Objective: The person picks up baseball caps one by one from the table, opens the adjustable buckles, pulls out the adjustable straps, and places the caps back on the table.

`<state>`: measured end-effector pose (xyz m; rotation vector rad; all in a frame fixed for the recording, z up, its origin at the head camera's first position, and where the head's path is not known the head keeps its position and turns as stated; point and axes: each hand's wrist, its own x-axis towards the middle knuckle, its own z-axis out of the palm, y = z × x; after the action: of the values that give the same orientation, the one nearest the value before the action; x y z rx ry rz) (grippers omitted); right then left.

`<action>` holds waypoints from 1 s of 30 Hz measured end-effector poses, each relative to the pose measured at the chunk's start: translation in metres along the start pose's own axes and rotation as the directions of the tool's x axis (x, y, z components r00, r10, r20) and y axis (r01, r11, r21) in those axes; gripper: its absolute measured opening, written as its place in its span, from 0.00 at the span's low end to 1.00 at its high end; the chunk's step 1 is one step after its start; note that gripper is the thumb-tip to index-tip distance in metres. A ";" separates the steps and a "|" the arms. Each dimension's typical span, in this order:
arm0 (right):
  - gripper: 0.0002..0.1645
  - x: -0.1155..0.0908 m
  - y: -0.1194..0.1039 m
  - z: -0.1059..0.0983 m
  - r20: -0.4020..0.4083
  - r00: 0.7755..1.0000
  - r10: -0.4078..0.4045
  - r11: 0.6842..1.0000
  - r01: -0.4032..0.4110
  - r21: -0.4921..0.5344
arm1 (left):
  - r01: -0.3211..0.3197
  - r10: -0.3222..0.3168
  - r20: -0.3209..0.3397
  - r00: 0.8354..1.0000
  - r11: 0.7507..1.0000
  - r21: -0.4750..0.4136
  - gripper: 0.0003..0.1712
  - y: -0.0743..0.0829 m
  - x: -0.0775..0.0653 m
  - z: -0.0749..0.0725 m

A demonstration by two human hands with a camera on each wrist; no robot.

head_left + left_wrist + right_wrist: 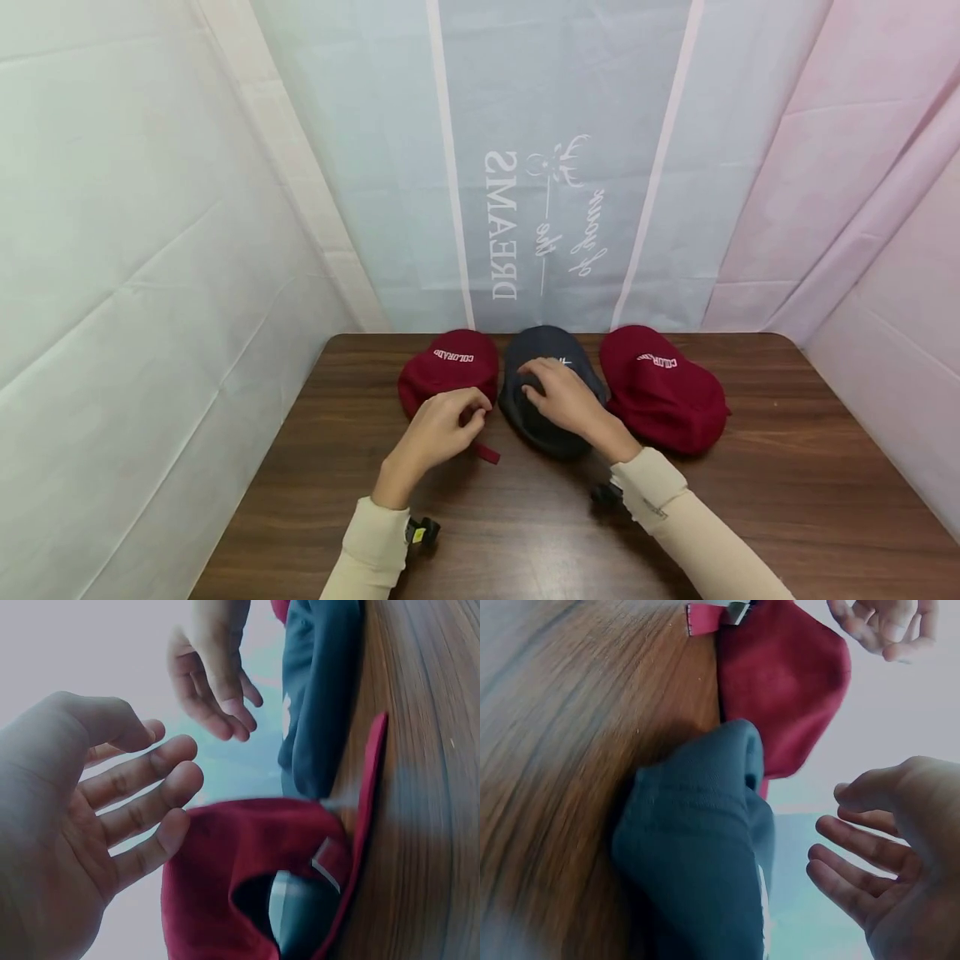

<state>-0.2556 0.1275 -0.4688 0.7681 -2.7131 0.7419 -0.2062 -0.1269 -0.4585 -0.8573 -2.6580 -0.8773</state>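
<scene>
My dial for the head view centres on the dark cap (528, 418), with 12 o'clock at the grey panelled backdrop (570, 75). At 10 o'clock I see a pale fabric wall (150, 208). From 8 o'clock the left sleeve (375, 542) enters above the wooden table (510, 533), with a small black device (425, 532) beside it. Between 8 and 9 o'clock is the left hand (445, 423), its fingers gently bent and spread apart in the left wrist view; there the little finger overlaps the left red cap (450, 377), and I cannot tell whether they touch. That cap lies at 9 o'clock, just beside the dark cap, its white lettering reading COLORADO; its strap (487, 453) extends over the table between 7 and 8 o'clock. At the dial's centre, in front of the dark cap, I find the right hand (561, 396); the right wrist view shows it apart from the cloth, fingers loosely curved and thumb separate. At 3 o'clock lies the right red cap (667, 396), white lettering broken by a fold. The right sleeve (690, 517) enters from 4 o'clock.
</scene>
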 end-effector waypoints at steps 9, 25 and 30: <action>0.17 -0.028 0.011 -0.031 -0.053 0.998 0.034 0.999 -0.036 -0.036 | -0.079 0.079 0.004 0.997 0.997 0.019 0.07 0.013 0.018 0.015; 0.16 -0.070 0.034 -0.057 0.003 1.000 -0.022 0.990 0.022 -0.142 | -0.161 0.153 0.081 0.985 0.981 0.108 0.10 0.022 0.029 0.039; 0.18 -0.079 0.037 -0.053 0.029 0.996 -0.080 0.987 0.084 -0.137 | -0.176 0.162 0.136 0.977 0.979 0.100 0.14 0.020 0.032 0.047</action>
<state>-0.2058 0.2165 -0.4661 0.8548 -2.7011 0.5238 -0.2209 -0.0707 -0.4743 -1.1261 -2.6603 -0.6478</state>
